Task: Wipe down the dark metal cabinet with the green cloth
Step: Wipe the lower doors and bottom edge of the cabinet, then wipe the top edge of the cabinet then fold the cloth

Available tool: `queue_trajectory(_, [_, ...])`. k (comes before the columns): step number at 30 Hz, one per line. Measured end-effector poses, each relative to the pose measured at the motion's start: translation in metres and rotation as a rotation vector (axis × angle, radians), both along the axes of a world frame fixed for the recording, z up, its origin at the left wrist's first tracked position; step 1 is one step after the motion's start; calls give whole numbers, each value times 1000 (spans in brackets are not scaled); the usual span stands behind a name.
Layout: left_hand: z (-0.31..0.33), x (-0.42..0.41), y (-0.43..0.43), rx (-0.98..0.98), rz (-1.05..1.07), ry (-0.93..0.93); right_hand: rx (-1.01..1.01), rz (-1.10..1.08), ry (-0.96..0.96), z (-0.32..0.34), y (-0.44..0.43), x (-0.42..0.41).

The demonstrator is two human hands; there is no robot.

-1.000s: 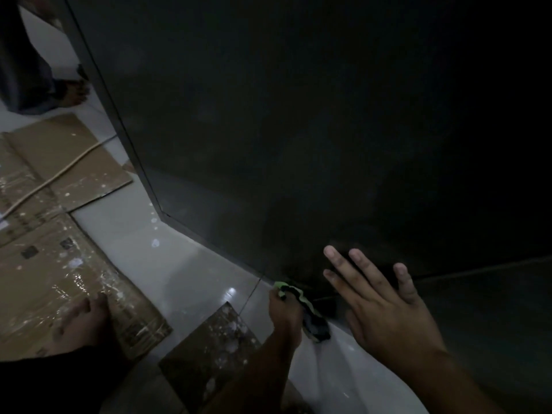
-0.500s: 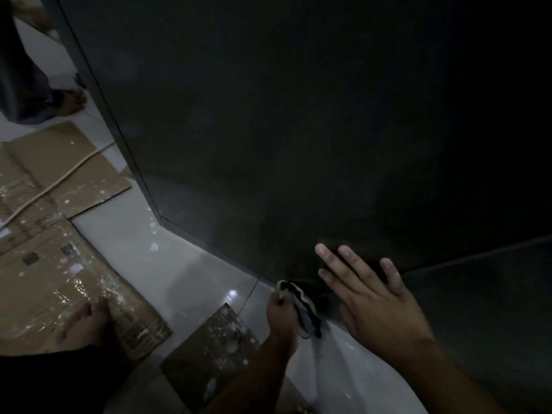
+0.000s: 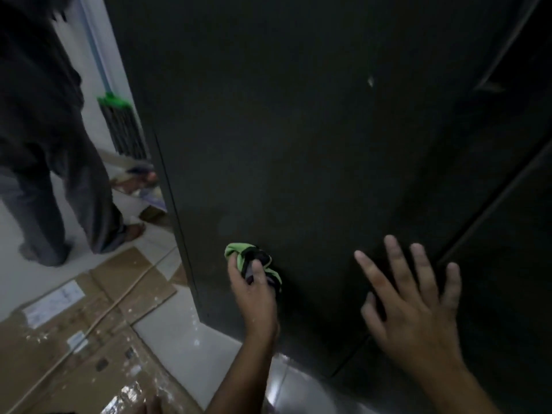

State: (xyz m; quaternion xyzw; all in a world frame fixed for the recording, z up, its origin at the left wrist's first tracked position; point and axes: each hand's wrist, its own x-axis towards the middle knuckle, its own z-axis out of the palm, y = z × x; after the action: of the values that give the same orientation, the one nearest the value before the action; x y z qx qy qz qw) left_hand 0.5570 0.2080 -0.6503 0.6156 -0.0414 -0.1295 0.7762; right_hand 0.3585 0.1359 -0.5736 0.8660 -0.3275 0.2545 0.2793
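1. Head view, lower centre: left hand (image 3: 254,291) grips the bunched green cloth (image 3: 239,253); right hand (image 3: 415,306), lower right, has its fingers spread straight
2. Better to press the wad flatter and overlap the strokes
3. Cloth touches the dark metal cabinet (image 3: 298,144), with its long axis running upper left to lower right

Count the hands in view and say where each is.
2. The left hand grips the green cloth against the cabinet; the right hand lies open to its right. The bystander's hands are out of view.

Dim and underexposed, cabinet (image 3: 298,144) nearly black, floor (image 3: 173,333) brighter at left with small glare, soft blur, edges bent
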Motion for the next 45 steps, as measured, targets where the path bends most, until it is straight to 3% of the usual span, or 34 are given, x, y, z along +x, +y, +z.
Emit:
queue_trajectory(6, [147, 16, 7, 3, -127, -381, 151, -53, -184, 73, 8, -26])
queue_trajectory(14, [303, -1, -1, 21, -355, -932, 177, -16, -452, 206, 6, -47])
queue_trajectory(17, [324, -10, -6, 87, -392, -1160, 126, 19, -460, 244, 9, -55])
queue_trajectory(22, [292, -10, 4, 360, -323, -1322, 44, 25, -423, 288, 27, -66])
queue_trajectory(26, [280, -13, 11, 526, -380, -1299, 78, 47, -359, 312, 28, -74])
queue_trajectory(30, [310, -6, 8, 348, -343, -1276, 115, -60, -320, 329, 19, -92])
queue_trajectory(38, [445, 1, -14, 231, 80, -1159, 97, -142, -261, 369, 0, -121])
queue_trajectory(42, [487, -14, -29, 55, 31, -1098, 160, -160, -226, 386, -6, -120])
queue_trajectory(45, [487, -30, -38, 11, -40, -1154, 201, -147, -244, 383, -10, -115])
